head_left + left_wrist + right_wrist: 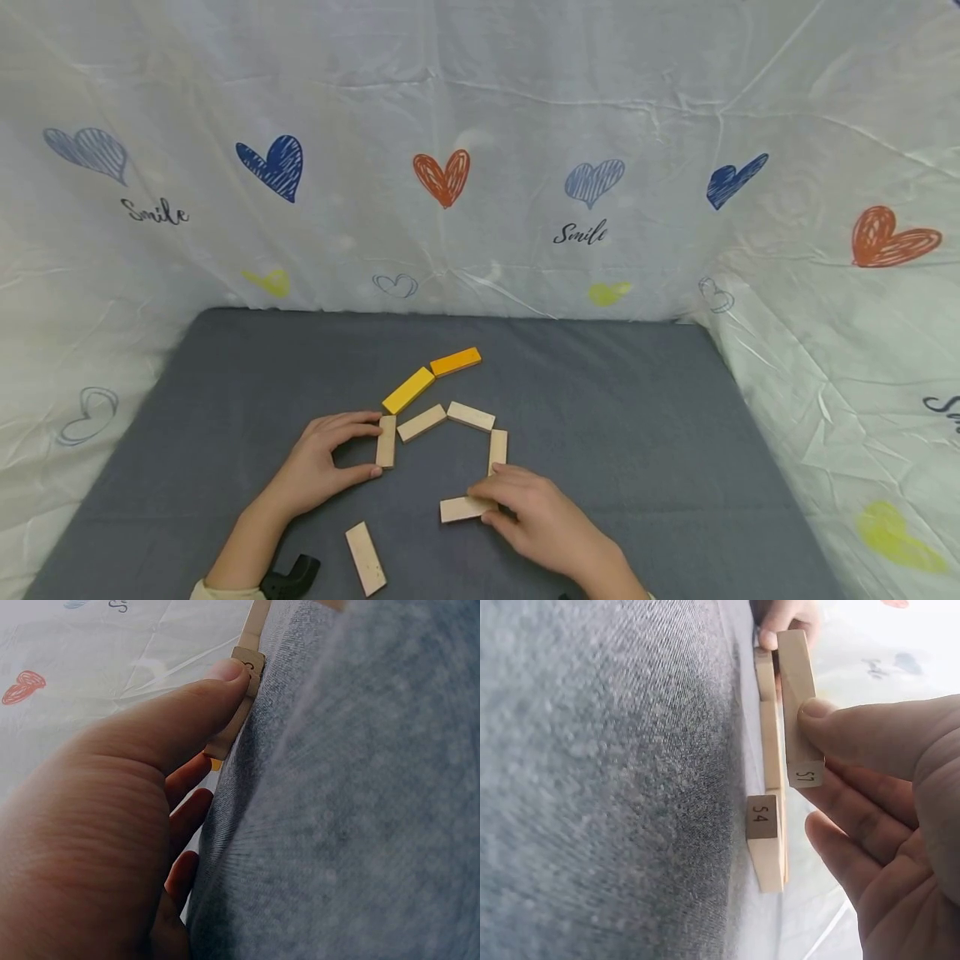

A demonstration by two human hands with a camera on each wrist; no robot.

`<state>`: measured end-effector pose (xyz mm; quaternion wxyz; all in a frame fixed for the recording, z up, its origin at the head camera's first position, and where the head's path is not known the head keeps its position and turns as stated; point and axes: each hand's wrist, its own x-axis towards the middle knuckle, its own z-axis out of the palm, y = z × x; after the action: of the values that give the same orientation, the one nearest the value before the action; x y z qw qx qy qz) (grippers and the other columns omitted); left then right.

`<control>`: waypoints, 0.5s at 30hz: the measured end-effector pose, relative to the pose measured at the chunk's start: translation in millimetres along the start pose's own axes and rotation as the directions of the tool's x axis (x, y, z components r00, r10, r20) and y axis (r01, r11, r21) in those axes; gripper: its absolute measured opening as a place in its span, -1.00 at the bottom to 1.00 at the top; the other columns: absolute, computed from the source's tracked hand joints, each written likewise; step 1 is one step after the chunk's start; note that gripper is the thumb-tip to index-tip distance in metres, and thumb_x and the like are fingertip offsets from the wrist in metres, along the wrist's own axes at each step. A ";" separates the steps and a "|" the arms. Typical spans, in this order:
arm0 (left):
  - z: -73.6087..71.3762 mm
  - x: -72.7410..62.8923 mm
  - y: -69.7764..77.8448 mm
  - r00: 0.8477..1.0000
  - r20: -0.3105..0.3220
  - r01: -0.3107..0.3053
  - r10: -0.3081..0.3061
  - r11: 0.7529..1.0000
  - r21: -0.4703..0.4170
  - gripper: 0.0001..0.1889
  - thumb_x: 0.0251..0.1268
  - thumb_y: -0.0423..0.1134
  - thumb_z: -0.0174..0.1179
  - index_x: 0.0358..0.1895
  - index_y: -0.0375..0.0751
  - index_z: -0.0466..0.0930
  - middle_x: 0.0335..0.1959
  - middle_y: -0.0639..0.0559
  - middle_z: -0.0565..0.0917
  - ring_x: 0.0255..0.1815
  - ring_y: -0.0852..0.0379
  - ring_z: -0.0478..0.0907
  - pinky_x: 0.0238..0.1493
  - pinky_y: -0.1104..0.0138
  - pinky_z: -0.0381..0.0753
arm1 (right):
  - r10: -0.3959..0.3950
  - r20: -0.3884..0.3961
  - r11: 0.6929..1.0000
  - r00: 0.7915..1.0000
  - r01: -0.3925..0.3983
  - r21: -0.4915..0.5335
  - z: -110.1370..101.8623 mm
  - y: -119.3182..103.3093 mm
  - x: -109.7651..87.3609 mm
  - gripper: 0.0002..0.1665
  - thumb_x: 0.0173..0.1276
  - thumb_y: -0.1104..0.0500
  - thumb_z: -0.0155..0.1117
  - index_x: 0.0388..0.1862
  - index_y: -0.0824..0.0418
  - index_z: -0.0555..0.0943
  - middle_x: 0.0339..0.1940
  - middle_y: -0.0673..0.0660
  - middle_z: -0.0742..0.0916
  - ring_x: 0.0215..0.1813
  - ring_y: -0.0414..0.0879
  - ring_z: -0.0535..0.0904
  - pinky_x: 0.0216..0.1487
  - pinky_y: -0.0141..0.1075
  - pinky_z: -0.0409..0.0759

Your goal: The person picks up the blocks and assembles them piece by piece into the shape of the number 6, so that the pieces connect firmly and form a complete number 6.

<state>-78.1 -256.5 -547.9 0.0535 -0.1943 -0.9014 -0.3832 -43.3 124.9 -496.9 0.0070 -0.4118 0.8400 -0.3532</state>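
Observation:
My left hand [322, 462] pinches a plain wooden block [386, 442] by its two ends, thumb at the near end and fingers at the far end. In the left wrist view its thumb [202, 697] presses the block's numbered end. My right hand [536, 512] pinches another plain wooden block [459, 509] between thumb and fingers. The right wrist view shows this block [799, 697], marked 57, raised off the cloth. Just beyond it lies an upright-pointing block [498, 450], marked 54 on its end [763, 817]. Two more plain blocks [422, 423] [471, 416] bridge the far side in an arch.
Behind the arch lie a yellow block [408, 390] and an orange block [456, 362], end to end. A loose plain block [365, 558] rests near the front edge. Dark grey cloth [637, 417] covers the table, with a heart-printed white sheet [510, 100] hanging behind.

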 end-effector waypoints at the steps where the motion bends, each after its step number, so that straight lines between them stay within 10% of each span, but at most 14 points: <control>1: -0.1 0.0 -0.1 1.000 0.000 -0.001 0.001 1.000 0.000 -0.38 0.13 0.08 0.70 0.29 0.21 0.76 0.47 0.15 0.62 0.49 -0.11 0.48 0.46 -0.19 0.26 | 0.005 0.005 1.000 1.000 -0.005 0.000 0.1 0.5 1.1 -0.58 0.37 0.32 0.63 0.16 0.07 0.80 0.12 -0.13 0.81 0.25 -0.20 0.73 0.47 -0.09 0.60; 15: -1.0 0.1 0.4 1.000 0.010 0.006 -0.006 1.000 -0.008 -0.39 0.15 0.08 0.69 0.30 0.20 0.75 0.47 0.13 0.62 0.50 -0.11 0.48 0.48 -0.19 0.24 | 0.076 0.090 0.997 0.993 -0.074 -0.021 5.8 7.2 10.0 -0.60 0.44 0.30 0.57 0.21 0.07 0.80 0.17 -0.14 0.80 0.31 -0.20 0.70 0.53 -0.10 0.53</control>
<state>-78.1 -257.0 -546.9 0.0470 -0.1937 -0.9006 -0.3862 -53.1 117.4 -502.8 0.0547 -0.3957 0.8569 -0.3259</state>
